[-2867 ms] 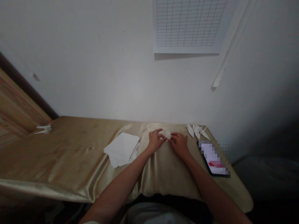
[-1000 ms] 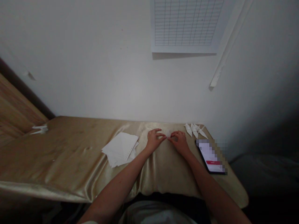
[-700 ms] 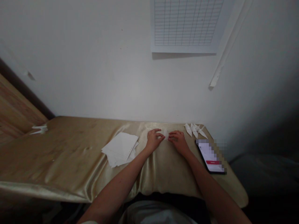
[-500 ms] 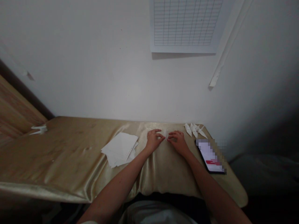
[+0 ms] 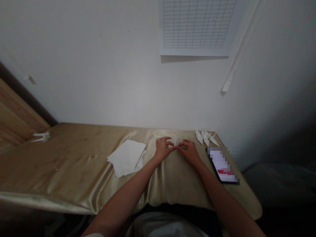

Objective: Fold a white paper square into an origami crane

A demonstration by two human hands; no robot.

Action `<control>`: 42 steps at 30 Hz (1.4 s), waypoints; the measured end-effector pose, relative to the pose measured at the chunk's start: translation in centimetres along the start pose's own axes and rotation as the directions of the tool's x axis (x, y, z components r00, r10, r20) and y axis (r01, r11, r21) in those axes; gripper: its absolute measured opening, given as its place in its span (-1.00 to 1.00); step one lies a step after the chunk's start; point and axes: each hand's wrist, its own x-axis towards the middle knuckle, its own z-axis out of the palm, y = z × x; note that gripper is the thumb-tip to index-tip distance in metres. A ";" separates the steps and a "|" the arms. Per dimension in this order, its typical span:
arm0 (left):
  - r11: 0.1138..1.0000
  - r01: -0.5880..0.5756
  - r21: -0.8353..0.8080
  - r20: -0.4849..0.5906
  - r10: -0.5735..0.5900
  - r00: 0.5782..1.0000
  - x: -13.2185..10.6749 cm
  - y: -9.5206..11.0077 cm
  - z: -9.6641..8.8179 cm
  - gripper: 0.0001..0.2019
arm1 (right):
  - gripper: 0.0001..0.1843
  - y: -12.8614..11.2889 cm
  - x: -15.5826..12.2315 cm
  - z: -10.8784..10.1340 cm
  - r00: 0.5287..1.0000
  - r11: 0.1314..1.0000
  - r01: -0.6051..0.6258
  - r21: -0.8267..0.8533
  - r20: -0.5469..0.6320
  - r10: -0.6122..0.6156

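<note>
A small folded piece of white paper lies on the gold satin cloth near the table's far edge. My left hand pinches its left side, fingers curled. My right hand pinches its right side in the same way. Most of the piece is hidden between my fingertips. A loose stack of white paper sheets lies just left of my left hand. Several finished folded paper shapes lie in a row to the right of my right hand.
A phone with a lit screen lies at the right, near the table's edge. Another white folded paper sits at the far left by a wooden surface. A gridded chart hangs on the wall behind.
Both hands stay at the same spot on the small paper; the fingers shift slightly as they press and pinch it. Nothing else has moved.
</note>
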 end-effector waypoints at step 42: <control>0.998 -0.003 0.061 0.140 -0.006 0.990 -0.5 1.1 -0.6 -0.95 | -0.84 -1.0 0.4 0.6 0.982 0.962 -0.109 0.249 -0.124 0.143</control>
